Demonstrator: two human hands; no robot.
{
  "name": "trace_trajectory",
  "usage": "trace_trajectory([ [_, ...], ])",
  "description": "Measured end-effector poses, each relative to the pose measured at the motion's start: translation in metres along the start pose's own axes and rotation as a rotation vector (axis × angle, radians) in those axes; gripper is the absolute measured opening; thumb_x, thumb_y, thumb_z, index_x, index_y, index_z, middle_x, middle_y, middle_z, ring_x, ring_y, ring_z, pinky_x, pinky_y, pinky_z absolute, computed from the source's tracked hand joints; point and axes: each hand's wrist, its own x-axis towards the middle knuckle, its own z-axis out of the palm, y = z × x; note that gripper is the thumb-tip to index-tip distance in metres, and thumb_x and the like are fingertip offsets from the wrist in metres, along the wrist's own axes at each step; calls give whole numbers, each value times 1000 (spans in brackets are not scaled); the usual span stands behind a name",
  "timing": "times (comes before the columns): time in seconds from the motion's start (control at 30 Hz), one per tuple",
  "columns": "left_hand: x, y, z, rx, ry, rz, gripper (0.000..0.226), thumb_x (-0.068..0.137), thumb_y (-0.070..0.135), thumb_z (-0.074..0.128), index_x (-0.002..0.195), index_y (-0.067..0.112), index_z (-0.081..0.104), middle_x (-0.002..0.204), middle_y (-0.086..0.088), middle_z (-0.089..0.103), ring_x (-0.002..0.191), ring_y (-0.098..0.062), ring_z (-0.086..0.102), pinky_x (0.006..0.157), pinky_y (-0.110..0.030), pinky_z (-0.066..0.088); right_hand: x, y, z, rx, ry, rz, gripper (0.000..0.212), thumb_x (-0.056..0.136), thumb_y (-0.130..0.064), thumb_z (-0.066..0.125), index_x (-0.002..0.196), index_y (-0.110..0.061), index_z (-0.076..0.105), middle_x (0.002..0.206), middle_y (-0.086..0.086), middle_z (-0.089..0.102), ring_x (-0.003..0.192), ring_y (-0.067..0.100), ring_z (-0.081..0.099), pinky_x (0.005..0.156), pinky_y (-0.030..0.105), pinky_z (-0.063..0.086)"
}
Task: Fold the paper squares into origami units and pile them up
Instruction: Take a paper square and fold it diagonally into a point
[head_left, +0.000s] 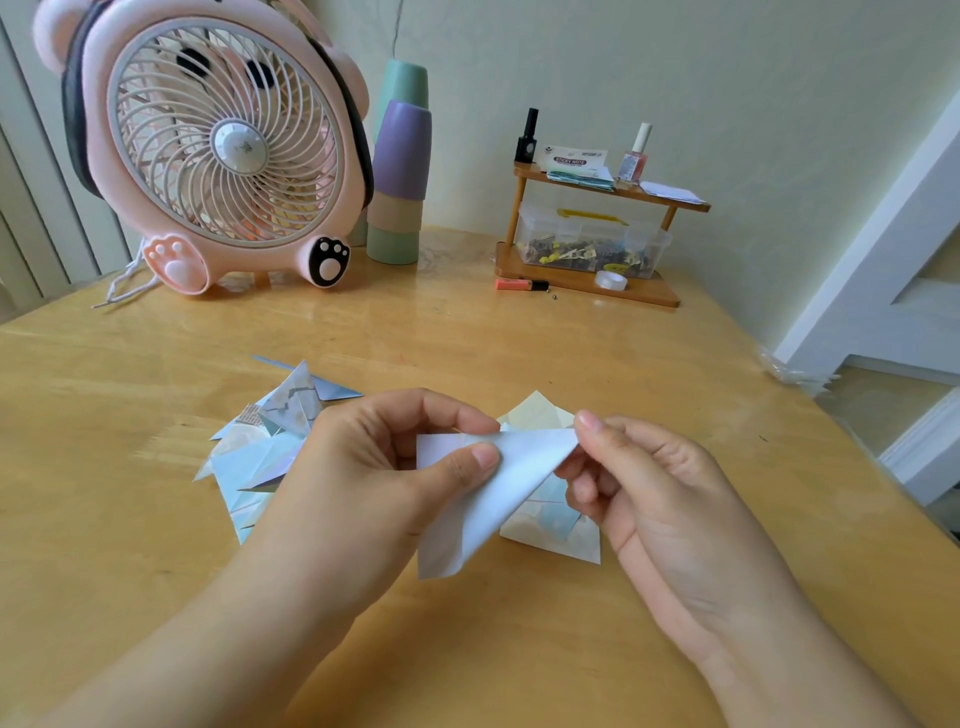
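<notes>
A white paper square (498, 499) hangs bent above the wooden table (467, 639), held between both hands. My left hand (379, 467) pinches its upper left part between thumb and forefinger. My right hand (649, 493) pinches its upper right corner with the fingertips. To the left, partly behind my left hand, lies a loose pile of folded origami units (270, 441) in pale blue and patterned paper. Under the held sheet, on the right, rests a small stack of flat pastel paper squares (550, 530).
A pink bear-shaped fan (218, 150) stands at the back left, with stacked cups (400, 171) beside it. A small wooden shelf (592, 228) at the back holds a clear box, nail polish bottles and sticky notes. The table edge runs down the right side.
</notes>
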Motion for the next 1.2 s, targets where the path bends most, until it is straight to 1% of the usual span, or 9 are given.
trace_trajectory([
  [0.1, 1, -1, -2, 0, 39, 2, 19, 74, 8, 73, 69, 26, 74, 58, 3, 66, 49, -5, 55, 44, -12, 40, 3, -6, -6, 78, 94, -30, 23, 73, -29, 60, 62, -12, 73, 62, 1, 57, 57, 7, 46, 58, 20, 40],
  [0.17, 1, -1, -2, 10, 34, 5, 20, 73, 8, 73, 68, 27, 74, 59, 3, 67, 50, -6, 56, 45, -12, 41, 4, -6, -9, 28, 105, -49, 20, 75, -28, 66, 65, -13, 74, 62, 0, 58, 58, 8, 46, 61, 23, 40],
  [0.3, 0, -2, -1, 36, 12, 7, 20, 73, 9, 73, 68, 29, 73, 62, 3, 68, 52, -6, 58, 47, -14, 44, 0, -1, -4, -185, -29, -34, 37, 61, -46, 68, 75, -12, 72, 67, -2, 55, 63, 7, 46, 66, 23, 38],
  [0.43, -1, -4, 0, 53, -30, -15, 18, 74, 11, 73, 70, 29, 73, 64, 1, 69, 54, -9, 60, 47, -17, 45, -2, -1, -1, -236, -95, -10, 20, 68, -38, 65, 67, -18, 70, 59, -9, 52, 57, 5, 43, 58, 16, 37],
  [0.6, 0, -6, 0, 68, -58, -31, 18, 74, 11, 73, 70, 28, 72, 68, -1, 71, 59, -12, 63, 51, -21, 48, 0, 1, -2, -242, -117, 20, 21, 67, -36, 79, 62, -19, 68, 57, -8, 51, 56, 7, 42, 62, 22, 33],
  [0.7, 3, -9, -3, 96, -120, -88, 16, 71, 15, 82, 73, 28, 72, 70, -6, 68, 65, -16, 61, 61, -28, 47, 2, 1, -6, -302, -139, 51, 17, 66, -34, 74, 59, -20, 67, 59, -5, 49, 58, 9, 41, 64, 24, 33],
  [0.8, 2, -9, -6, 151, -244, -187, 16, 62, 25, 72, 77, 24, 71, 66, -5, 60, 68, -20, 53, 70, -35, 40, 3, -1, -10, -361, -223, 110, 16, 65, -33, 68, 57, -19, 66, 60, -2, 47, 61, 11, 41, 62, 20, 33],
  [0.93, -5, 1, -10, 344, -343, -265, 9, 75, 18, 74, 76, 22, 66, 59, 5, 57, 58, -12, 47, 60, -26, 36, 0, -3, -9, -477, -359, 163, 16, 64, -33, 70, 56, -21, 66, 63, 1, 46, 64, 13, 40, 64, 20, 32],
  [1.2, -50, -18, -14, 477, -138, -232, 20, 81, 17, 68, 74, 33, 59, 59, 6, 63, 51, -11, 48, 53, -22, 37, -8, 6, 2, -778, -459, 123, 18, 74, -39, 73, 66, -23, 68, 58, -13, 45, 59, 6, 41, 59, 24, 34],
])
